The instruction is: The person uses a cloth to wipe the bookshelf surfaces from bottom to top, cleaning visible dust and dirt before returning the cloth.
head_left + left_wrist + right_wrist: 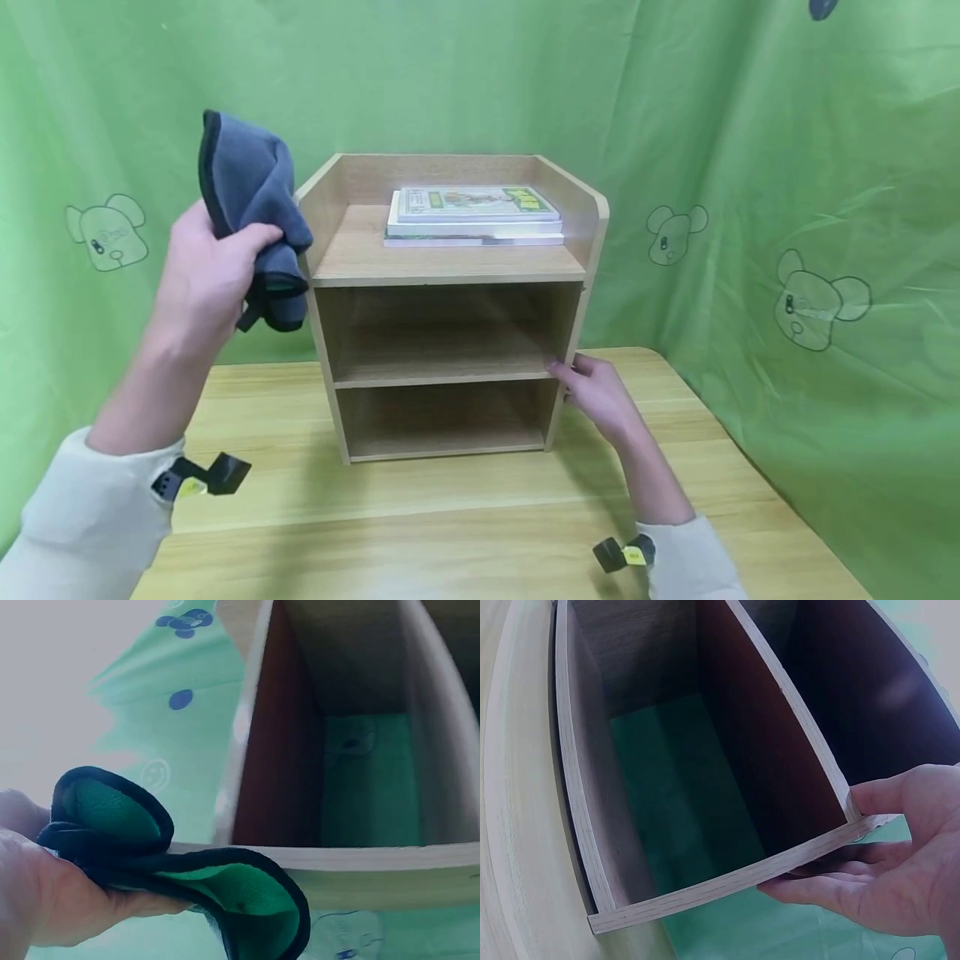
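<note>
My left hand [210,271] holds a bunched blue-grey cloth [251,179] with dark edging, raised beside the upper left side of a wooden desktop shelf [450,380]. In the left wrist view the folds of the cloth [262,896] show a green face. Lower down, my right hand [600,400] grips the shelf's right side panel, the thumb at the front edge by the middle board. The fingers [817,889] lie against the outer face of that panel in the right wrist view. A short stack of books [476,218] lies flat on the shelf's top level.
The shelf stands on a light wooden table [420,533]. Green curtain [480,75] with cartoon bear heads hangs behind and along both sides. Below the top level are two open compartments, one above the other.
</note>
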A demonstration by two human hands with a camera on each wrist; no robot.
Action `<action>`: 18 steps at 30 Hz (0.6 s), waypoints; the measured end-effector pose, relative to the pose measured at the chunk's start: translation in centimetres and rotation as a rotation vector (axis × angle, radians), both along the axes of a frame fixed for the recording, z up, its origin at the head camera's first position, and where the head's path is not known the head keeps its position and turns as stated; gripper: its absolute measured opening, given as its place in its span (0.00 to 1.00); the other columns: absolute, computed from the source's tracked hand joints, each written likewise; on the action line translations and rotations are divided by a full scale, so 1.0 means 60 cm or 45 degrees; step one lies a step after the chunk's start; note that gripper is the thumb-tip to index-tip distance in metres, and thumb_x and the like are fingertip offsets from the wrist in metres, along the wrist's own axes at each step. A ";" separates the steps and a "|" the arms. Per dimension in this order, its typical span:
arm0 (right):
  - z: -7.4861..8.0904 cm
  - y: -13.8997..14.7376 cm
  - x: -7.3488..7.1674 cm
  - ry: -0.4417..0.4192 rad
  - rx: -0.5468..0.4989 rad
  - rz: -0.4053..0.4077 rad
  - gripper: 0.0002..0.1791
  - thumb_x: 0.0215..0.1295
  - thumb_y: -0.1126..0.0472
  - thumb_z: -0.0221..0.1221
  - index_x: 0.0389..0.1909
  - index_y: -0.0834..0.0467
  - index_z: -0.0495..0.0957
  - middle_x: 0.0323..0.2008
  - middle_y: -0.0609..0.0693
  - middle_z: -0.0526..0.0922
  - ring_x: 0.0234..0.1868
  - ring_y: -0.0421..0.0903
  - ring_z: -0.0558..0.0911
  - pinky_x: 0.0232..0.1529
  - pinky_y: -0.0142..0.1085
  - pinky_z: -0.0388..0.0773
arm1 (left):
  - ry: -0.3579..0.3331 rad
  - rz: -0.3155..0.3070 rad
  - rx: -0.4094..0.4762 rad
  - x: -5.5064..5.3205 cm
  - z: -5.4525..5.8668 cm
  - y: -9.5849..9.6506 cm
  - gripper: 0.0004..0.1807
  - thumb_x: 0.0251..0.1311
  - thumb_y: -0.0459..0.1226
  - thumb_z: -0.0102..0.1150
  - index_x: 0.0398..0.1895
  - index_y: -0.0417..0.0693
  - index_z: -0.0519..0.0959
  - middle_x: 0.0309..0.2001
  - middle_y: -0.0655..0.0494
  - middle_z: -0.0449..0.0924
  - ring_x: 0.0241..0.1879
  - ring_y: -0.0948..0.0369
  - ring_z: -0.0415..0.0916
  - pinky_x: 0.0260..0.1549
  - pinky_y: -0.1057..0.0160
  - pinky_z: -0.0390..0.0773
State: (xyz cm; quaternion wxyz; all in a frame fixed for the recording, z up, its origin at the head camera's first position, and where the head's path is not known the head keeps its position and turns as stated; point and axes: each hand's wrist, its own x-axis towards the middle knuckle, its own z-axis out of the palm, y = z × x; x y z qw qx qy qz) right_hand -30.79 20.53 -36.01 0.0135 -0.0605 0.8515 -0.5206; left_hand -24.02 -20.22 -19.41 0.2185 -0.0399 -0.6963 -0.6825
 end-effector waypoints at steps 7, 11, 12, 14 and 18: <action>0.000 -0.002 0.000 -0.008 -0.003 0.001 0.36 0.75 0.45 0.54 0.72 0.67 0.65 0.72 0.64 0.69 0.70 0.64 0.71 0.68 0.57 0.70 | -0.002 -0.062 0.085 -0.011 0.002 -0.013 0.17 0.67 0.34 0.56 0.58 0.46 0.70 0.50 0.50 0.72 0.43 0.57 0.76 0.38 0.66 0.82; -0.001 -0.003 0.000 -0.007 -0.015 0.006 0.35 0.75 0.46 0.55 0.71 0.67 0.66 0.71 0.65 0.69 0.70 0.63 0.71 0.67 0.56 0.71 | -0.093 -0.089 0.130 -0.018 -0.015 -0.024 0.17 0.68 0.35 0.55 0.59 0.47 0.69 0.53 0.51 0.71 0.45 0.59 0.77 0.41 0.66 0.82; -0.001 -0.003 0.000 -0.006 -0.016 0.005 0.34 0.75 0.47 0.55 0.71 0.67 0.66 0.71 0.65 0.69 0.70 0.63 0.71 0.67 0.56 0.71 | -0.116 -0.088 0.133 -0.020 -0.021 -0.026 0.18 0.69 0.35 0.55 0.59 0.47 0.68 0.53 0.51 0.71 0.45 0.59 0.77 0.41 0.66 0.82; -0.002 -0.002 -0.001 -0.002 -0.009 0.000 0.34 0.75 0.47 0.54 0.71 0.67 0.67 0.71 0.65 0.70 0.70 0.63 0.72 0.67 0.56 0.71 | -0.153 -0.086 0.127 -0.022 -0.033 -0.028 0.18 0.69 0.36 0.55 0.60 0.47 0.68 0.53 0.50 0.71 0.45 0.60 0.78 0.41 0.66 0.82; -0.003 -0.001 -0.002 0.007 -0.004 -0.010 0.33 0.75 0.47 0.54 0.70 0.67 0.68 0.70 0.65 0.71 0.69 0.63 0.72 0.66 0.56 0.72 | -0.219 -0.123 0.141 -0.024 -0.061 -0.030 0.16 0.68 0.35 0.54 0.56 0.46 0.68 0.50 0.51 0.72 0.40 0.61 0.79 0.39 0.66 0.82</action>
